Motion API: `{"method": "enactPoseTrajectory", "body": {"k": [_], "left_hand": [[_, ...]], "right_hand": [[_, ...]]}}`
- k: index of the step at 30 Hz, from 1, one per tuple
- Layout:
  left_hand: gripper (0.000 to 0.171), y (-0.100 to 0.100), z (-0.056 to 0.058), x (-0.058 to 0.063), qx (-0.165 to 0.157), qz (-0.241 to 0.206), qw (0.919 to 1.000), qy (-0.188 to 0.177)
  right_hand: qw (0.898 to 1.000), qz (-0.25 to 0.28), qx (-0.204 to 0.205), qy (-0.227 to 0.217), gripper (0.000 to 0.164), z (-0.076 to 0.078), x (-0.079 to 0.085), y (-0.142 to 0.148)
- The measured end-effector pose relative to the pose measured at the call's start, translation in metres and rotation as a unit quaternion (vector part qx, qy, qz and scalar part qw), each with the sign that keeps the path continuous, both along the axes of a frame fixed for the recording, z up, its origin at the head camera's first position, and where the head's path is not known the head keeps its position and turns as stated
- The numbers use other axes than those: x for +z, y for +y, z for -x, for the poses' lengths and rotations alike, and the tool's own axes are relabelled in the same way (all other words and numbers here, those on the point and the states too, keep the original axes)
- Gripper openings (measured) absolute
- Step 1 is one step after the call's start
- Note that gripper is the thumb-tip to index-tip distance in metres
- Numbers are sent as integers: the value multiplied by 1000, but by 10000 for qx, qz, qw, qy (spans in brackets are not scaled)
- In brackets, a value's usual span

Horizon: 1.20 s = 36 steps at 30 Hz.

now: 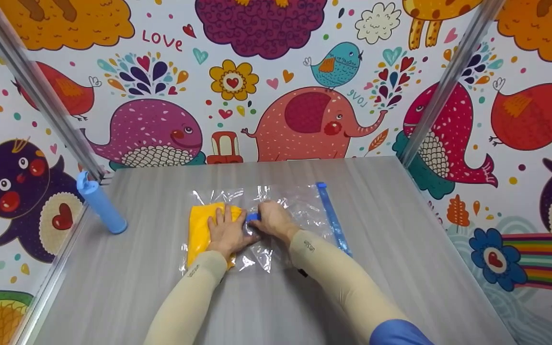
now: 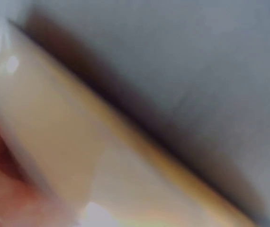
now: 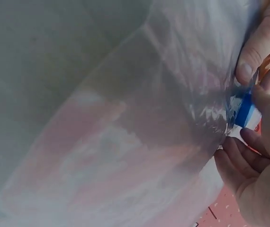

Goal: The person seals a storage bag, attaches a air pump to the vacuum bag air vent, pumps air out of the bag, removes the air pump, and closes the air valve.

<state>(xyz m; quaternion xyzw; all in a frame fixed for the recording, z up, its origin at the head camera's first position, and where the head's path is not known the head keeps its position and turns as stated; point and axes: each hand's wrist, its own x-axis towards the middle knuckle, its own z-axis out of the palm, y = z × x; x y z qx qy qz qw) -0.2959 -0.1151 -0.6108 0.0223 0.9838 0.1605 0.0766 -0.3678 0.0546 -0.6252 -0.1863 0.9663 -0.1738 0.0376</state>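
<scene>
Grey tabletop (image 1: 252, 314), yellow cloth (image 1: 200, 223) in clear bag (image 1: 302, 206) under spread left grip (image 1: 226, 232), right grip (image 1: 276, 221) pinching blue tab (image 1: 253, 217)

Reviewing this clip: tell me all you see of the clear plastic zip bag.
The clear plastic zip bag lies on the table, crinkled and glossy. A blue closure strip edges its right side; a yellow item appears inside, at left. The left grip presses there, fingers spread; the right grip holds a blue fitting mid-bag.
</scene>
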Motion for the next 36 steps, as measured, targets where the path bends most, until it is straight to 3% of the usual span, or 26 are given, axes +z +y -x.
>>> {"method": "enactPoseTrajectory", "body": {"k": [1,4,8,10,15,18,26,32,36], "left_hand": [[102,0,1,0,-1,-21,10000,6],[101,0,3,-2,-11,-44,10000,-19],[101,0,5,-3,-22,-3,10000,11],[102,0,5,-3,-18,18,10000,-11],[104,0,5,-4,-32,45,10000,4],[102,-2,6,-6,-35,10,10000,51],[96,-4,4,-3,-53,43,9998,170],[100,-3,1,0,-18,88,9998,185],[102,-1,-1,0,-20,54,9999,92]], "right_hand": [[9999,-80,68,136,35,6,-9,0],[9985,-311,274,364,28,9,-12,0],[9969,-509,569,176,17,-11,26,-4],[9948,-682,729,198,12,-17,35,-5],[9893,-1046,958,345,23,-20,40,-7],[9899,-971,990,310,23,-19,42,-7],[9990,-134,409,-121,51,-17,43,-7],[9998,45,36,-173,31,-17,39,-10],[9997,-95,-108,-209,27,-20,38,-10]]}}
